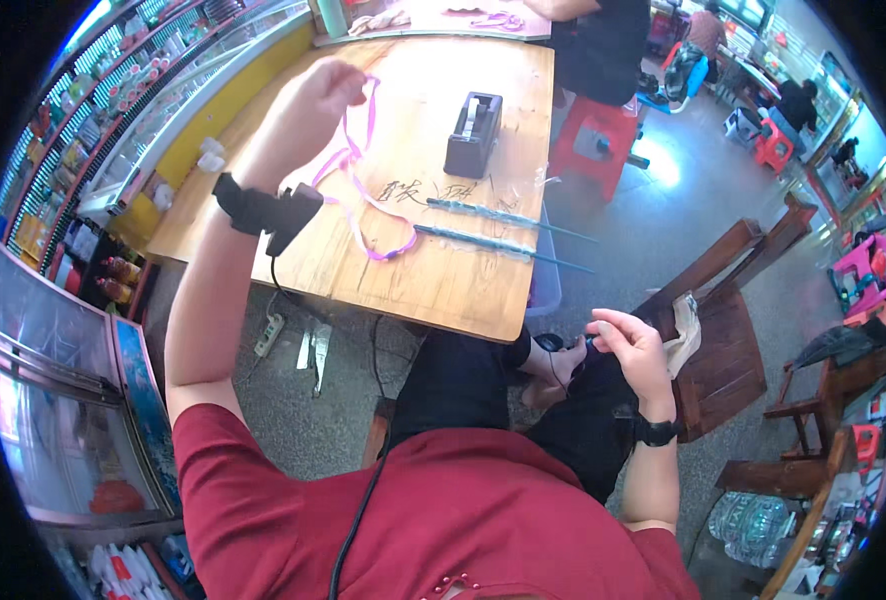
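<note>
Pink ribbon (pixel 372 118) hangs from the fingertips of the left hand (pixel 331 88), up over the far side of the wooden table (pixel 443 290); those fingers are curled and closed on its upper end, and from them it drops toward the person, twisting into loose loops on the tabletop below the fingers; its lowest bend lies near the left end of the closer of two dark, plastic-wrapped rods (pixel 478 242); a black tape dispenser (pixel 473 135) stands to the right of the left fingers, well apart from them; the right hand (pixel 631 352) is off past the table's near corner, well away from the ribbon; its thumb and forefinger come close together, though I cannot tell whether they grip anything; a wooden chair (pixel 718 360) stands to the right of those fingers.
</note>
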Motion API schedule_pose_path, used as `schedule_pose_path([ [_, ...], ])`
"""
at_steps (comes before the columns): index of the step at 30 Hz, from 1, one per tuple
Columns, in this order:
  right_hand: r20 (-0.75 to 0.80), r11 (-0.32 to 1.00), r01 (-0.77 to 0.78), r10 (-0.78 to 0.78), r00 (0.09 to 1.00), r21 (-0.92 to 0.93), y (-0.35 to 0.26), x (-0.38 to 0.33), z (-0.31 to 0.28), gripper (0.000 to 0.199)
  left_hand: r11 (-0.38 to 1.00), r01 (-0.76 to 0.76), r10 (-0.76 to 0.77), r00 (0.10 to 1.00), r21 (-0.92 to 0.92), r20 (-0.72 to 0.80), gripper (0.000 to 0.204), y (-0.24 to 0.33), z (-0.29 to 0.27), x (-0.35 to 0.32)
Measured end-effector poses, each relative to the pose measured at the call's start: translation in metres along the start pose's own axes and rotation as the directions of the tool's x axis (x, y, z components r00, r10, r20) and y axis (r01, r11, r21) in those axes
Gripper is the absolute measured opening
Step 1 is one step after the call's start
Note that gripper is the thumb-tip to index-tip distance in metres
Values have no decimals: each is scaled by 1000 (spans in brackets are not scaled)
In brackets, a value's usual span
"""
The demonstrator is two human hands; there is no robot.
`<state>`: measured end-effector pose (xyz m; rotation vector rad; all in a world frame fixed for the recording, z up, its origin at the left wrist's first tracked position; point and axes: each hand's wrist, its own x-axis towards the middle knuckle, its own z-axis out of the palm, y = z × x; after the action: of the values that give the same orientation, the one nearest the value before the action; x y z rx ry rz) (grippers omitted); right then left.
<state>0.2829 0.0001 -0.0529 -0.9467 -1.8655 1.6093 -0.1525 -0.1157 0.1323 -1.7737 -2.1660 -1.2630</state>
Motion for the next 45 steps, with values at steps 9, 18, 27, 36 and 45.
schedule_pose_path([
  [9, -138, 910, 385, -366, 920, 152, -86, -30, 39, 26, 817, -60, 368, 820, -574, 439, 24, 114, 32, -41],
  [18, -239, 849, 492, -527, 816, -193, -89, -32, 50, 19, 661, 407, 170, 738, -631, 653, 21, 148, 109, -96],
  [27, -202, 911, 320, -273, 941, 261, -66, -29, 15, 14, 658, 466, 191, 657, -592, 729, 22, 139, 152, -95],
  [36, -350, 708, 461, -682, 642, -536, -62, -20, 1, 13, 610, 598, 235, 489, -519, 840, 20, 133, 169, -109],
  [45, -86, 562, 502, -718, 691, -658, -40, 35, -25, 18, 887, -103, 428, 545, -449, 721, 22, 140, 185, -111],
])
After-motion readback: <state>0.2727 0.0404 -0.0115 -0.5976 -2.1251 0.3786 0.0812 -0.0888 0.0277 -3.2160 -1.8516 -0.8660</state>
